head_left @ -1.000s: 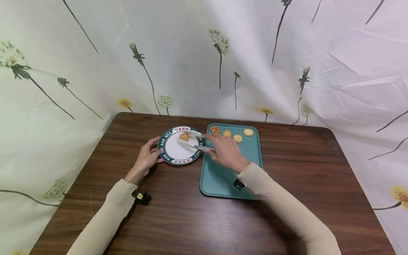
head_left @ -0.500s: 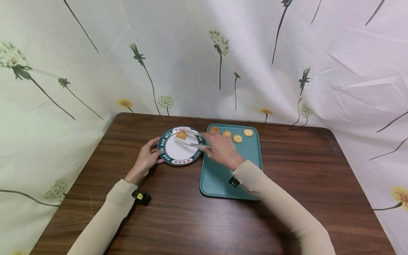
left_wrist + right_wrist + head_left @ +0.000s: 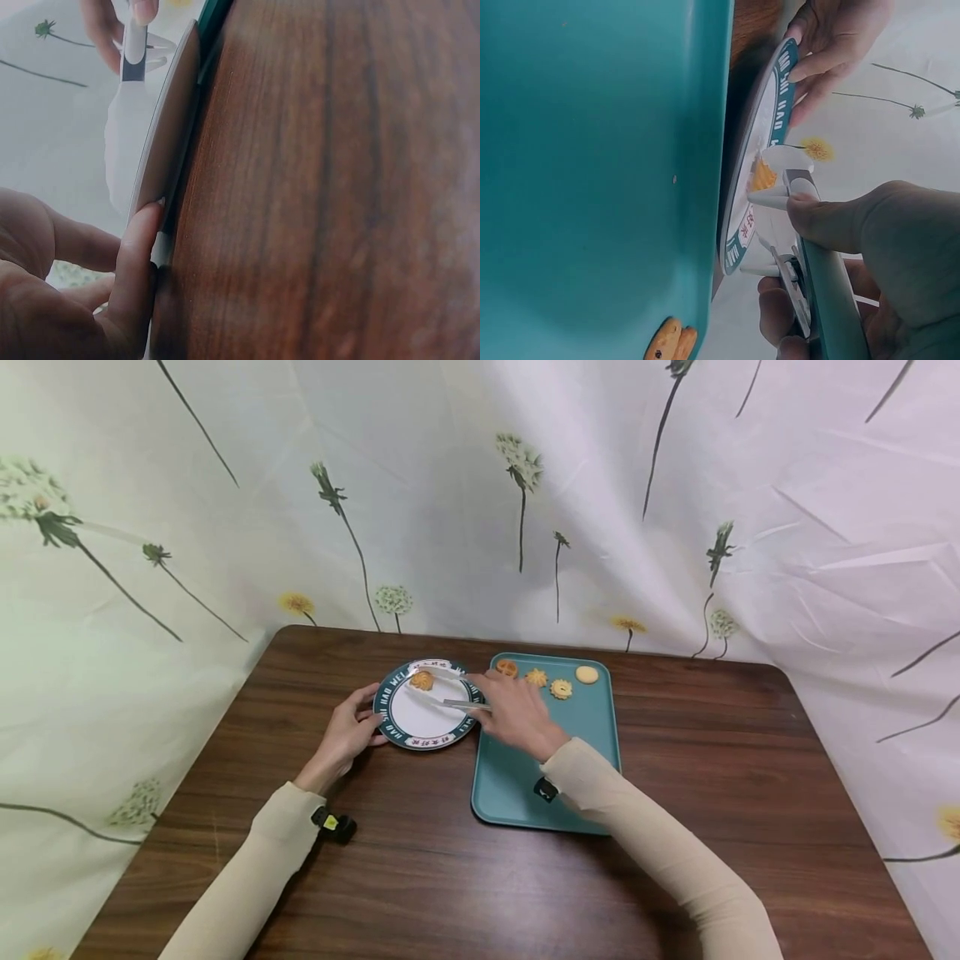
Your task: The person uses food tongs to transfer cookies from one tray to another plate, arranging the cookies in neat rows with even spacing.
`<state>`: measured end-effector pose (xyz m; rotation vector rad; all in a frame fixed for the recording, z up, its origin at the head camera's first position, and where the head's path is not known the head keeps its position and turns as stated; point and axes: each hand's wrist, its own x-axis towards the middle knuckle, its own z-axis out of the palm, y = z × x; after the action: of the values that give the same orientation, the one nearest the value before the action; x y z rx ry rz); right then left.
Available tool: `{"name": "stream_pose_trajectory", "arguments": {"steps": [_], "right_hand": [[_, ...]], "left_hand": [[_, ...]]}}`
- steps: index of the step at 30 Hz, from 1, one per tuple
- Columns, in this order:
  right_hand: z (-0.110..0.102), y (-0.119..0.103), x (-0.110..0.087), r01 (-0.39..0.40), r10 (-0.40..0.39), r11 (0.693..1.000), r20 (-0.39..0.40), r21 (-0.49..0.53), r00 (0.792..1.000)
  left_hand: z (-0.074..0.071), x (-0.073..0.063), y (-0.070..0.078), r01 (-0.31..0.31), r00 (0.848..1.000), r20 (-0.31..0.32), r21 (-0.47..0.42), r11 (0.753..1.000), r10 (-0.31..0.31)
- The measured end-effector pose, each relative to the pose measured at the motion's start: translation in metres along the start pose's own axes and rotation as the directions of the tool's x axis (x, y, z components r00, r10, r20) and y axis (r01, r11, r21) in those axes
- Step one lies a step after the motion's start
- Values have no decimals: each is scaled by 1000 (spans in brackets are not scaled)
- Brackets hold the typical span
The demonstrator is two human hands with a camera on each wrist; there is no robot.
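My left hand (image 3: 348,731) holds the left rim of a round white plate (image 3: 426,718) with a dark green lettered border, its fingers partly under the edge. In the right wrist view the thumb lies on the plate's rim. My right hand (image 3: 516,706) grips a pair of tongs (image 3: 829,289) with grey handles and white tips, reaching over the plate from the right. Toward the plate's upper left sits a golden swirled cookie (image 3: 422,681), with the spread tong tips around it. In the left wrist view, a white tong tip (image 3: 131,142) shows above the plate.
A teal tray (image 3: 517,785) lies right of the plate, under my right forearm. Along its far end are a pretzel-like cookie (image 3: 507,668), a star-shaped cookie (image 3: 536,677), a ring cookie (image 3: 561,689) and a smooth round cookie (image 3: 587,674). A flowered cloth (image 3: 450,527) hangs behind the wooden table (image 3: 420,860).
My right hand and the tongs have moved left over the plate. The swirled cookie has shifted a little left with them. My left hand stays on the plate's rim.
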<state>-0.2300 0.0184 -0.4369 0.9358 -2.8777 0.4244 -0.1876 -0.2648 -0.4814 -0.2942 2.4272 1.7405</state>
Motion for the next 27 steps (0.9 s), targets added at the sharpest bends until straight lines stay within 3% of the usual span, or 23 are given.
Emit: {"name": "stream_pose_trajectory", "arguments": {"steps": [27], "right_hand": [[11,0,2,4,-4,1000,-17,-2,1000]], "left_hand": [[0,0,-1,-9,1000,3,-23,1000,9]]}}
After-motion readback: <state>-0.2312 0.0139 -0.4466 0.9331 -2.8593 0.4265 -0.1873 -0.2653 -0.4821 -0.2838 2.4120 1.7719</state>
